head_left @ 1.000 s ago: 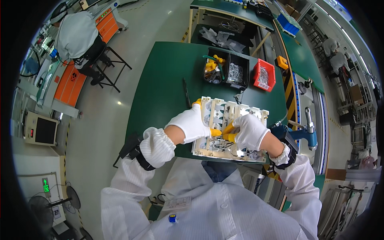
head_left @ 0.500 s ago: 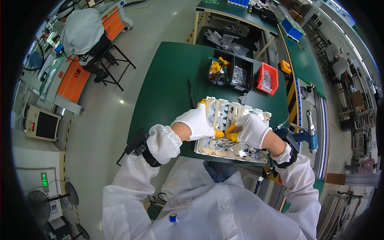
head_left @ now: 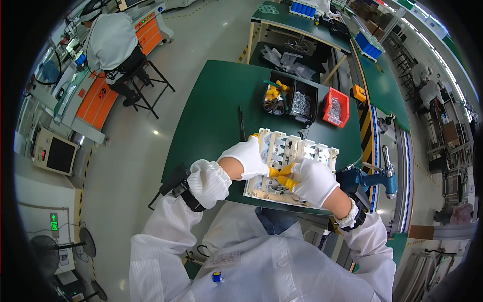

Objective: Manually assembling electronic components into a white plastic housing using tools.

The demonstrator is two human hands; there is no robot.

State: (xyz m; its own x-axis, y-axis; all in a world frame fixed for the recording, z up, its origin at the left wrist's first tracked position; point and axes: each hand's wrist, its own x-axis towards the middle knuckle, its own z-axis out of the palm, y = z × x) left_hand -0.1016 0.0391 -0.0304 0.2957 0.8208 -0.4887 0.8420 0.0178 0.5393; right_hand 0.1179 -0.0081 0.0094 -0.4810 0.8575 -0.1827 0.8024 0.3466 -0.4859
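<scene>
A cream-white plastic frame with rows of openings and metal parts lies on the green table before me. My left hand, in a white glove with yellow fingertips, grips the frame's left side. One of its fingertips is at the far left edge, and its thumb reaches in over the middle. Gloved the same way, my right hand is closed in a pinch above the middle of the frame, its fingertips meeting the left thumb. Whatever sits between those fingertips is too small to make out. Dark thin wires show just below the hands.
Behind the frame stand a black bin of screws, another black bin with yellow-handled tools, and a red bin of small metal parts. A black pen lies left. At right is a blue power driver. A person sits far left.
My right hand has turned and shifted slightly down and left, its fingertips now closer to the left thumb. The left hand stays on the frame. The whole view has shifted a little.
</scene>
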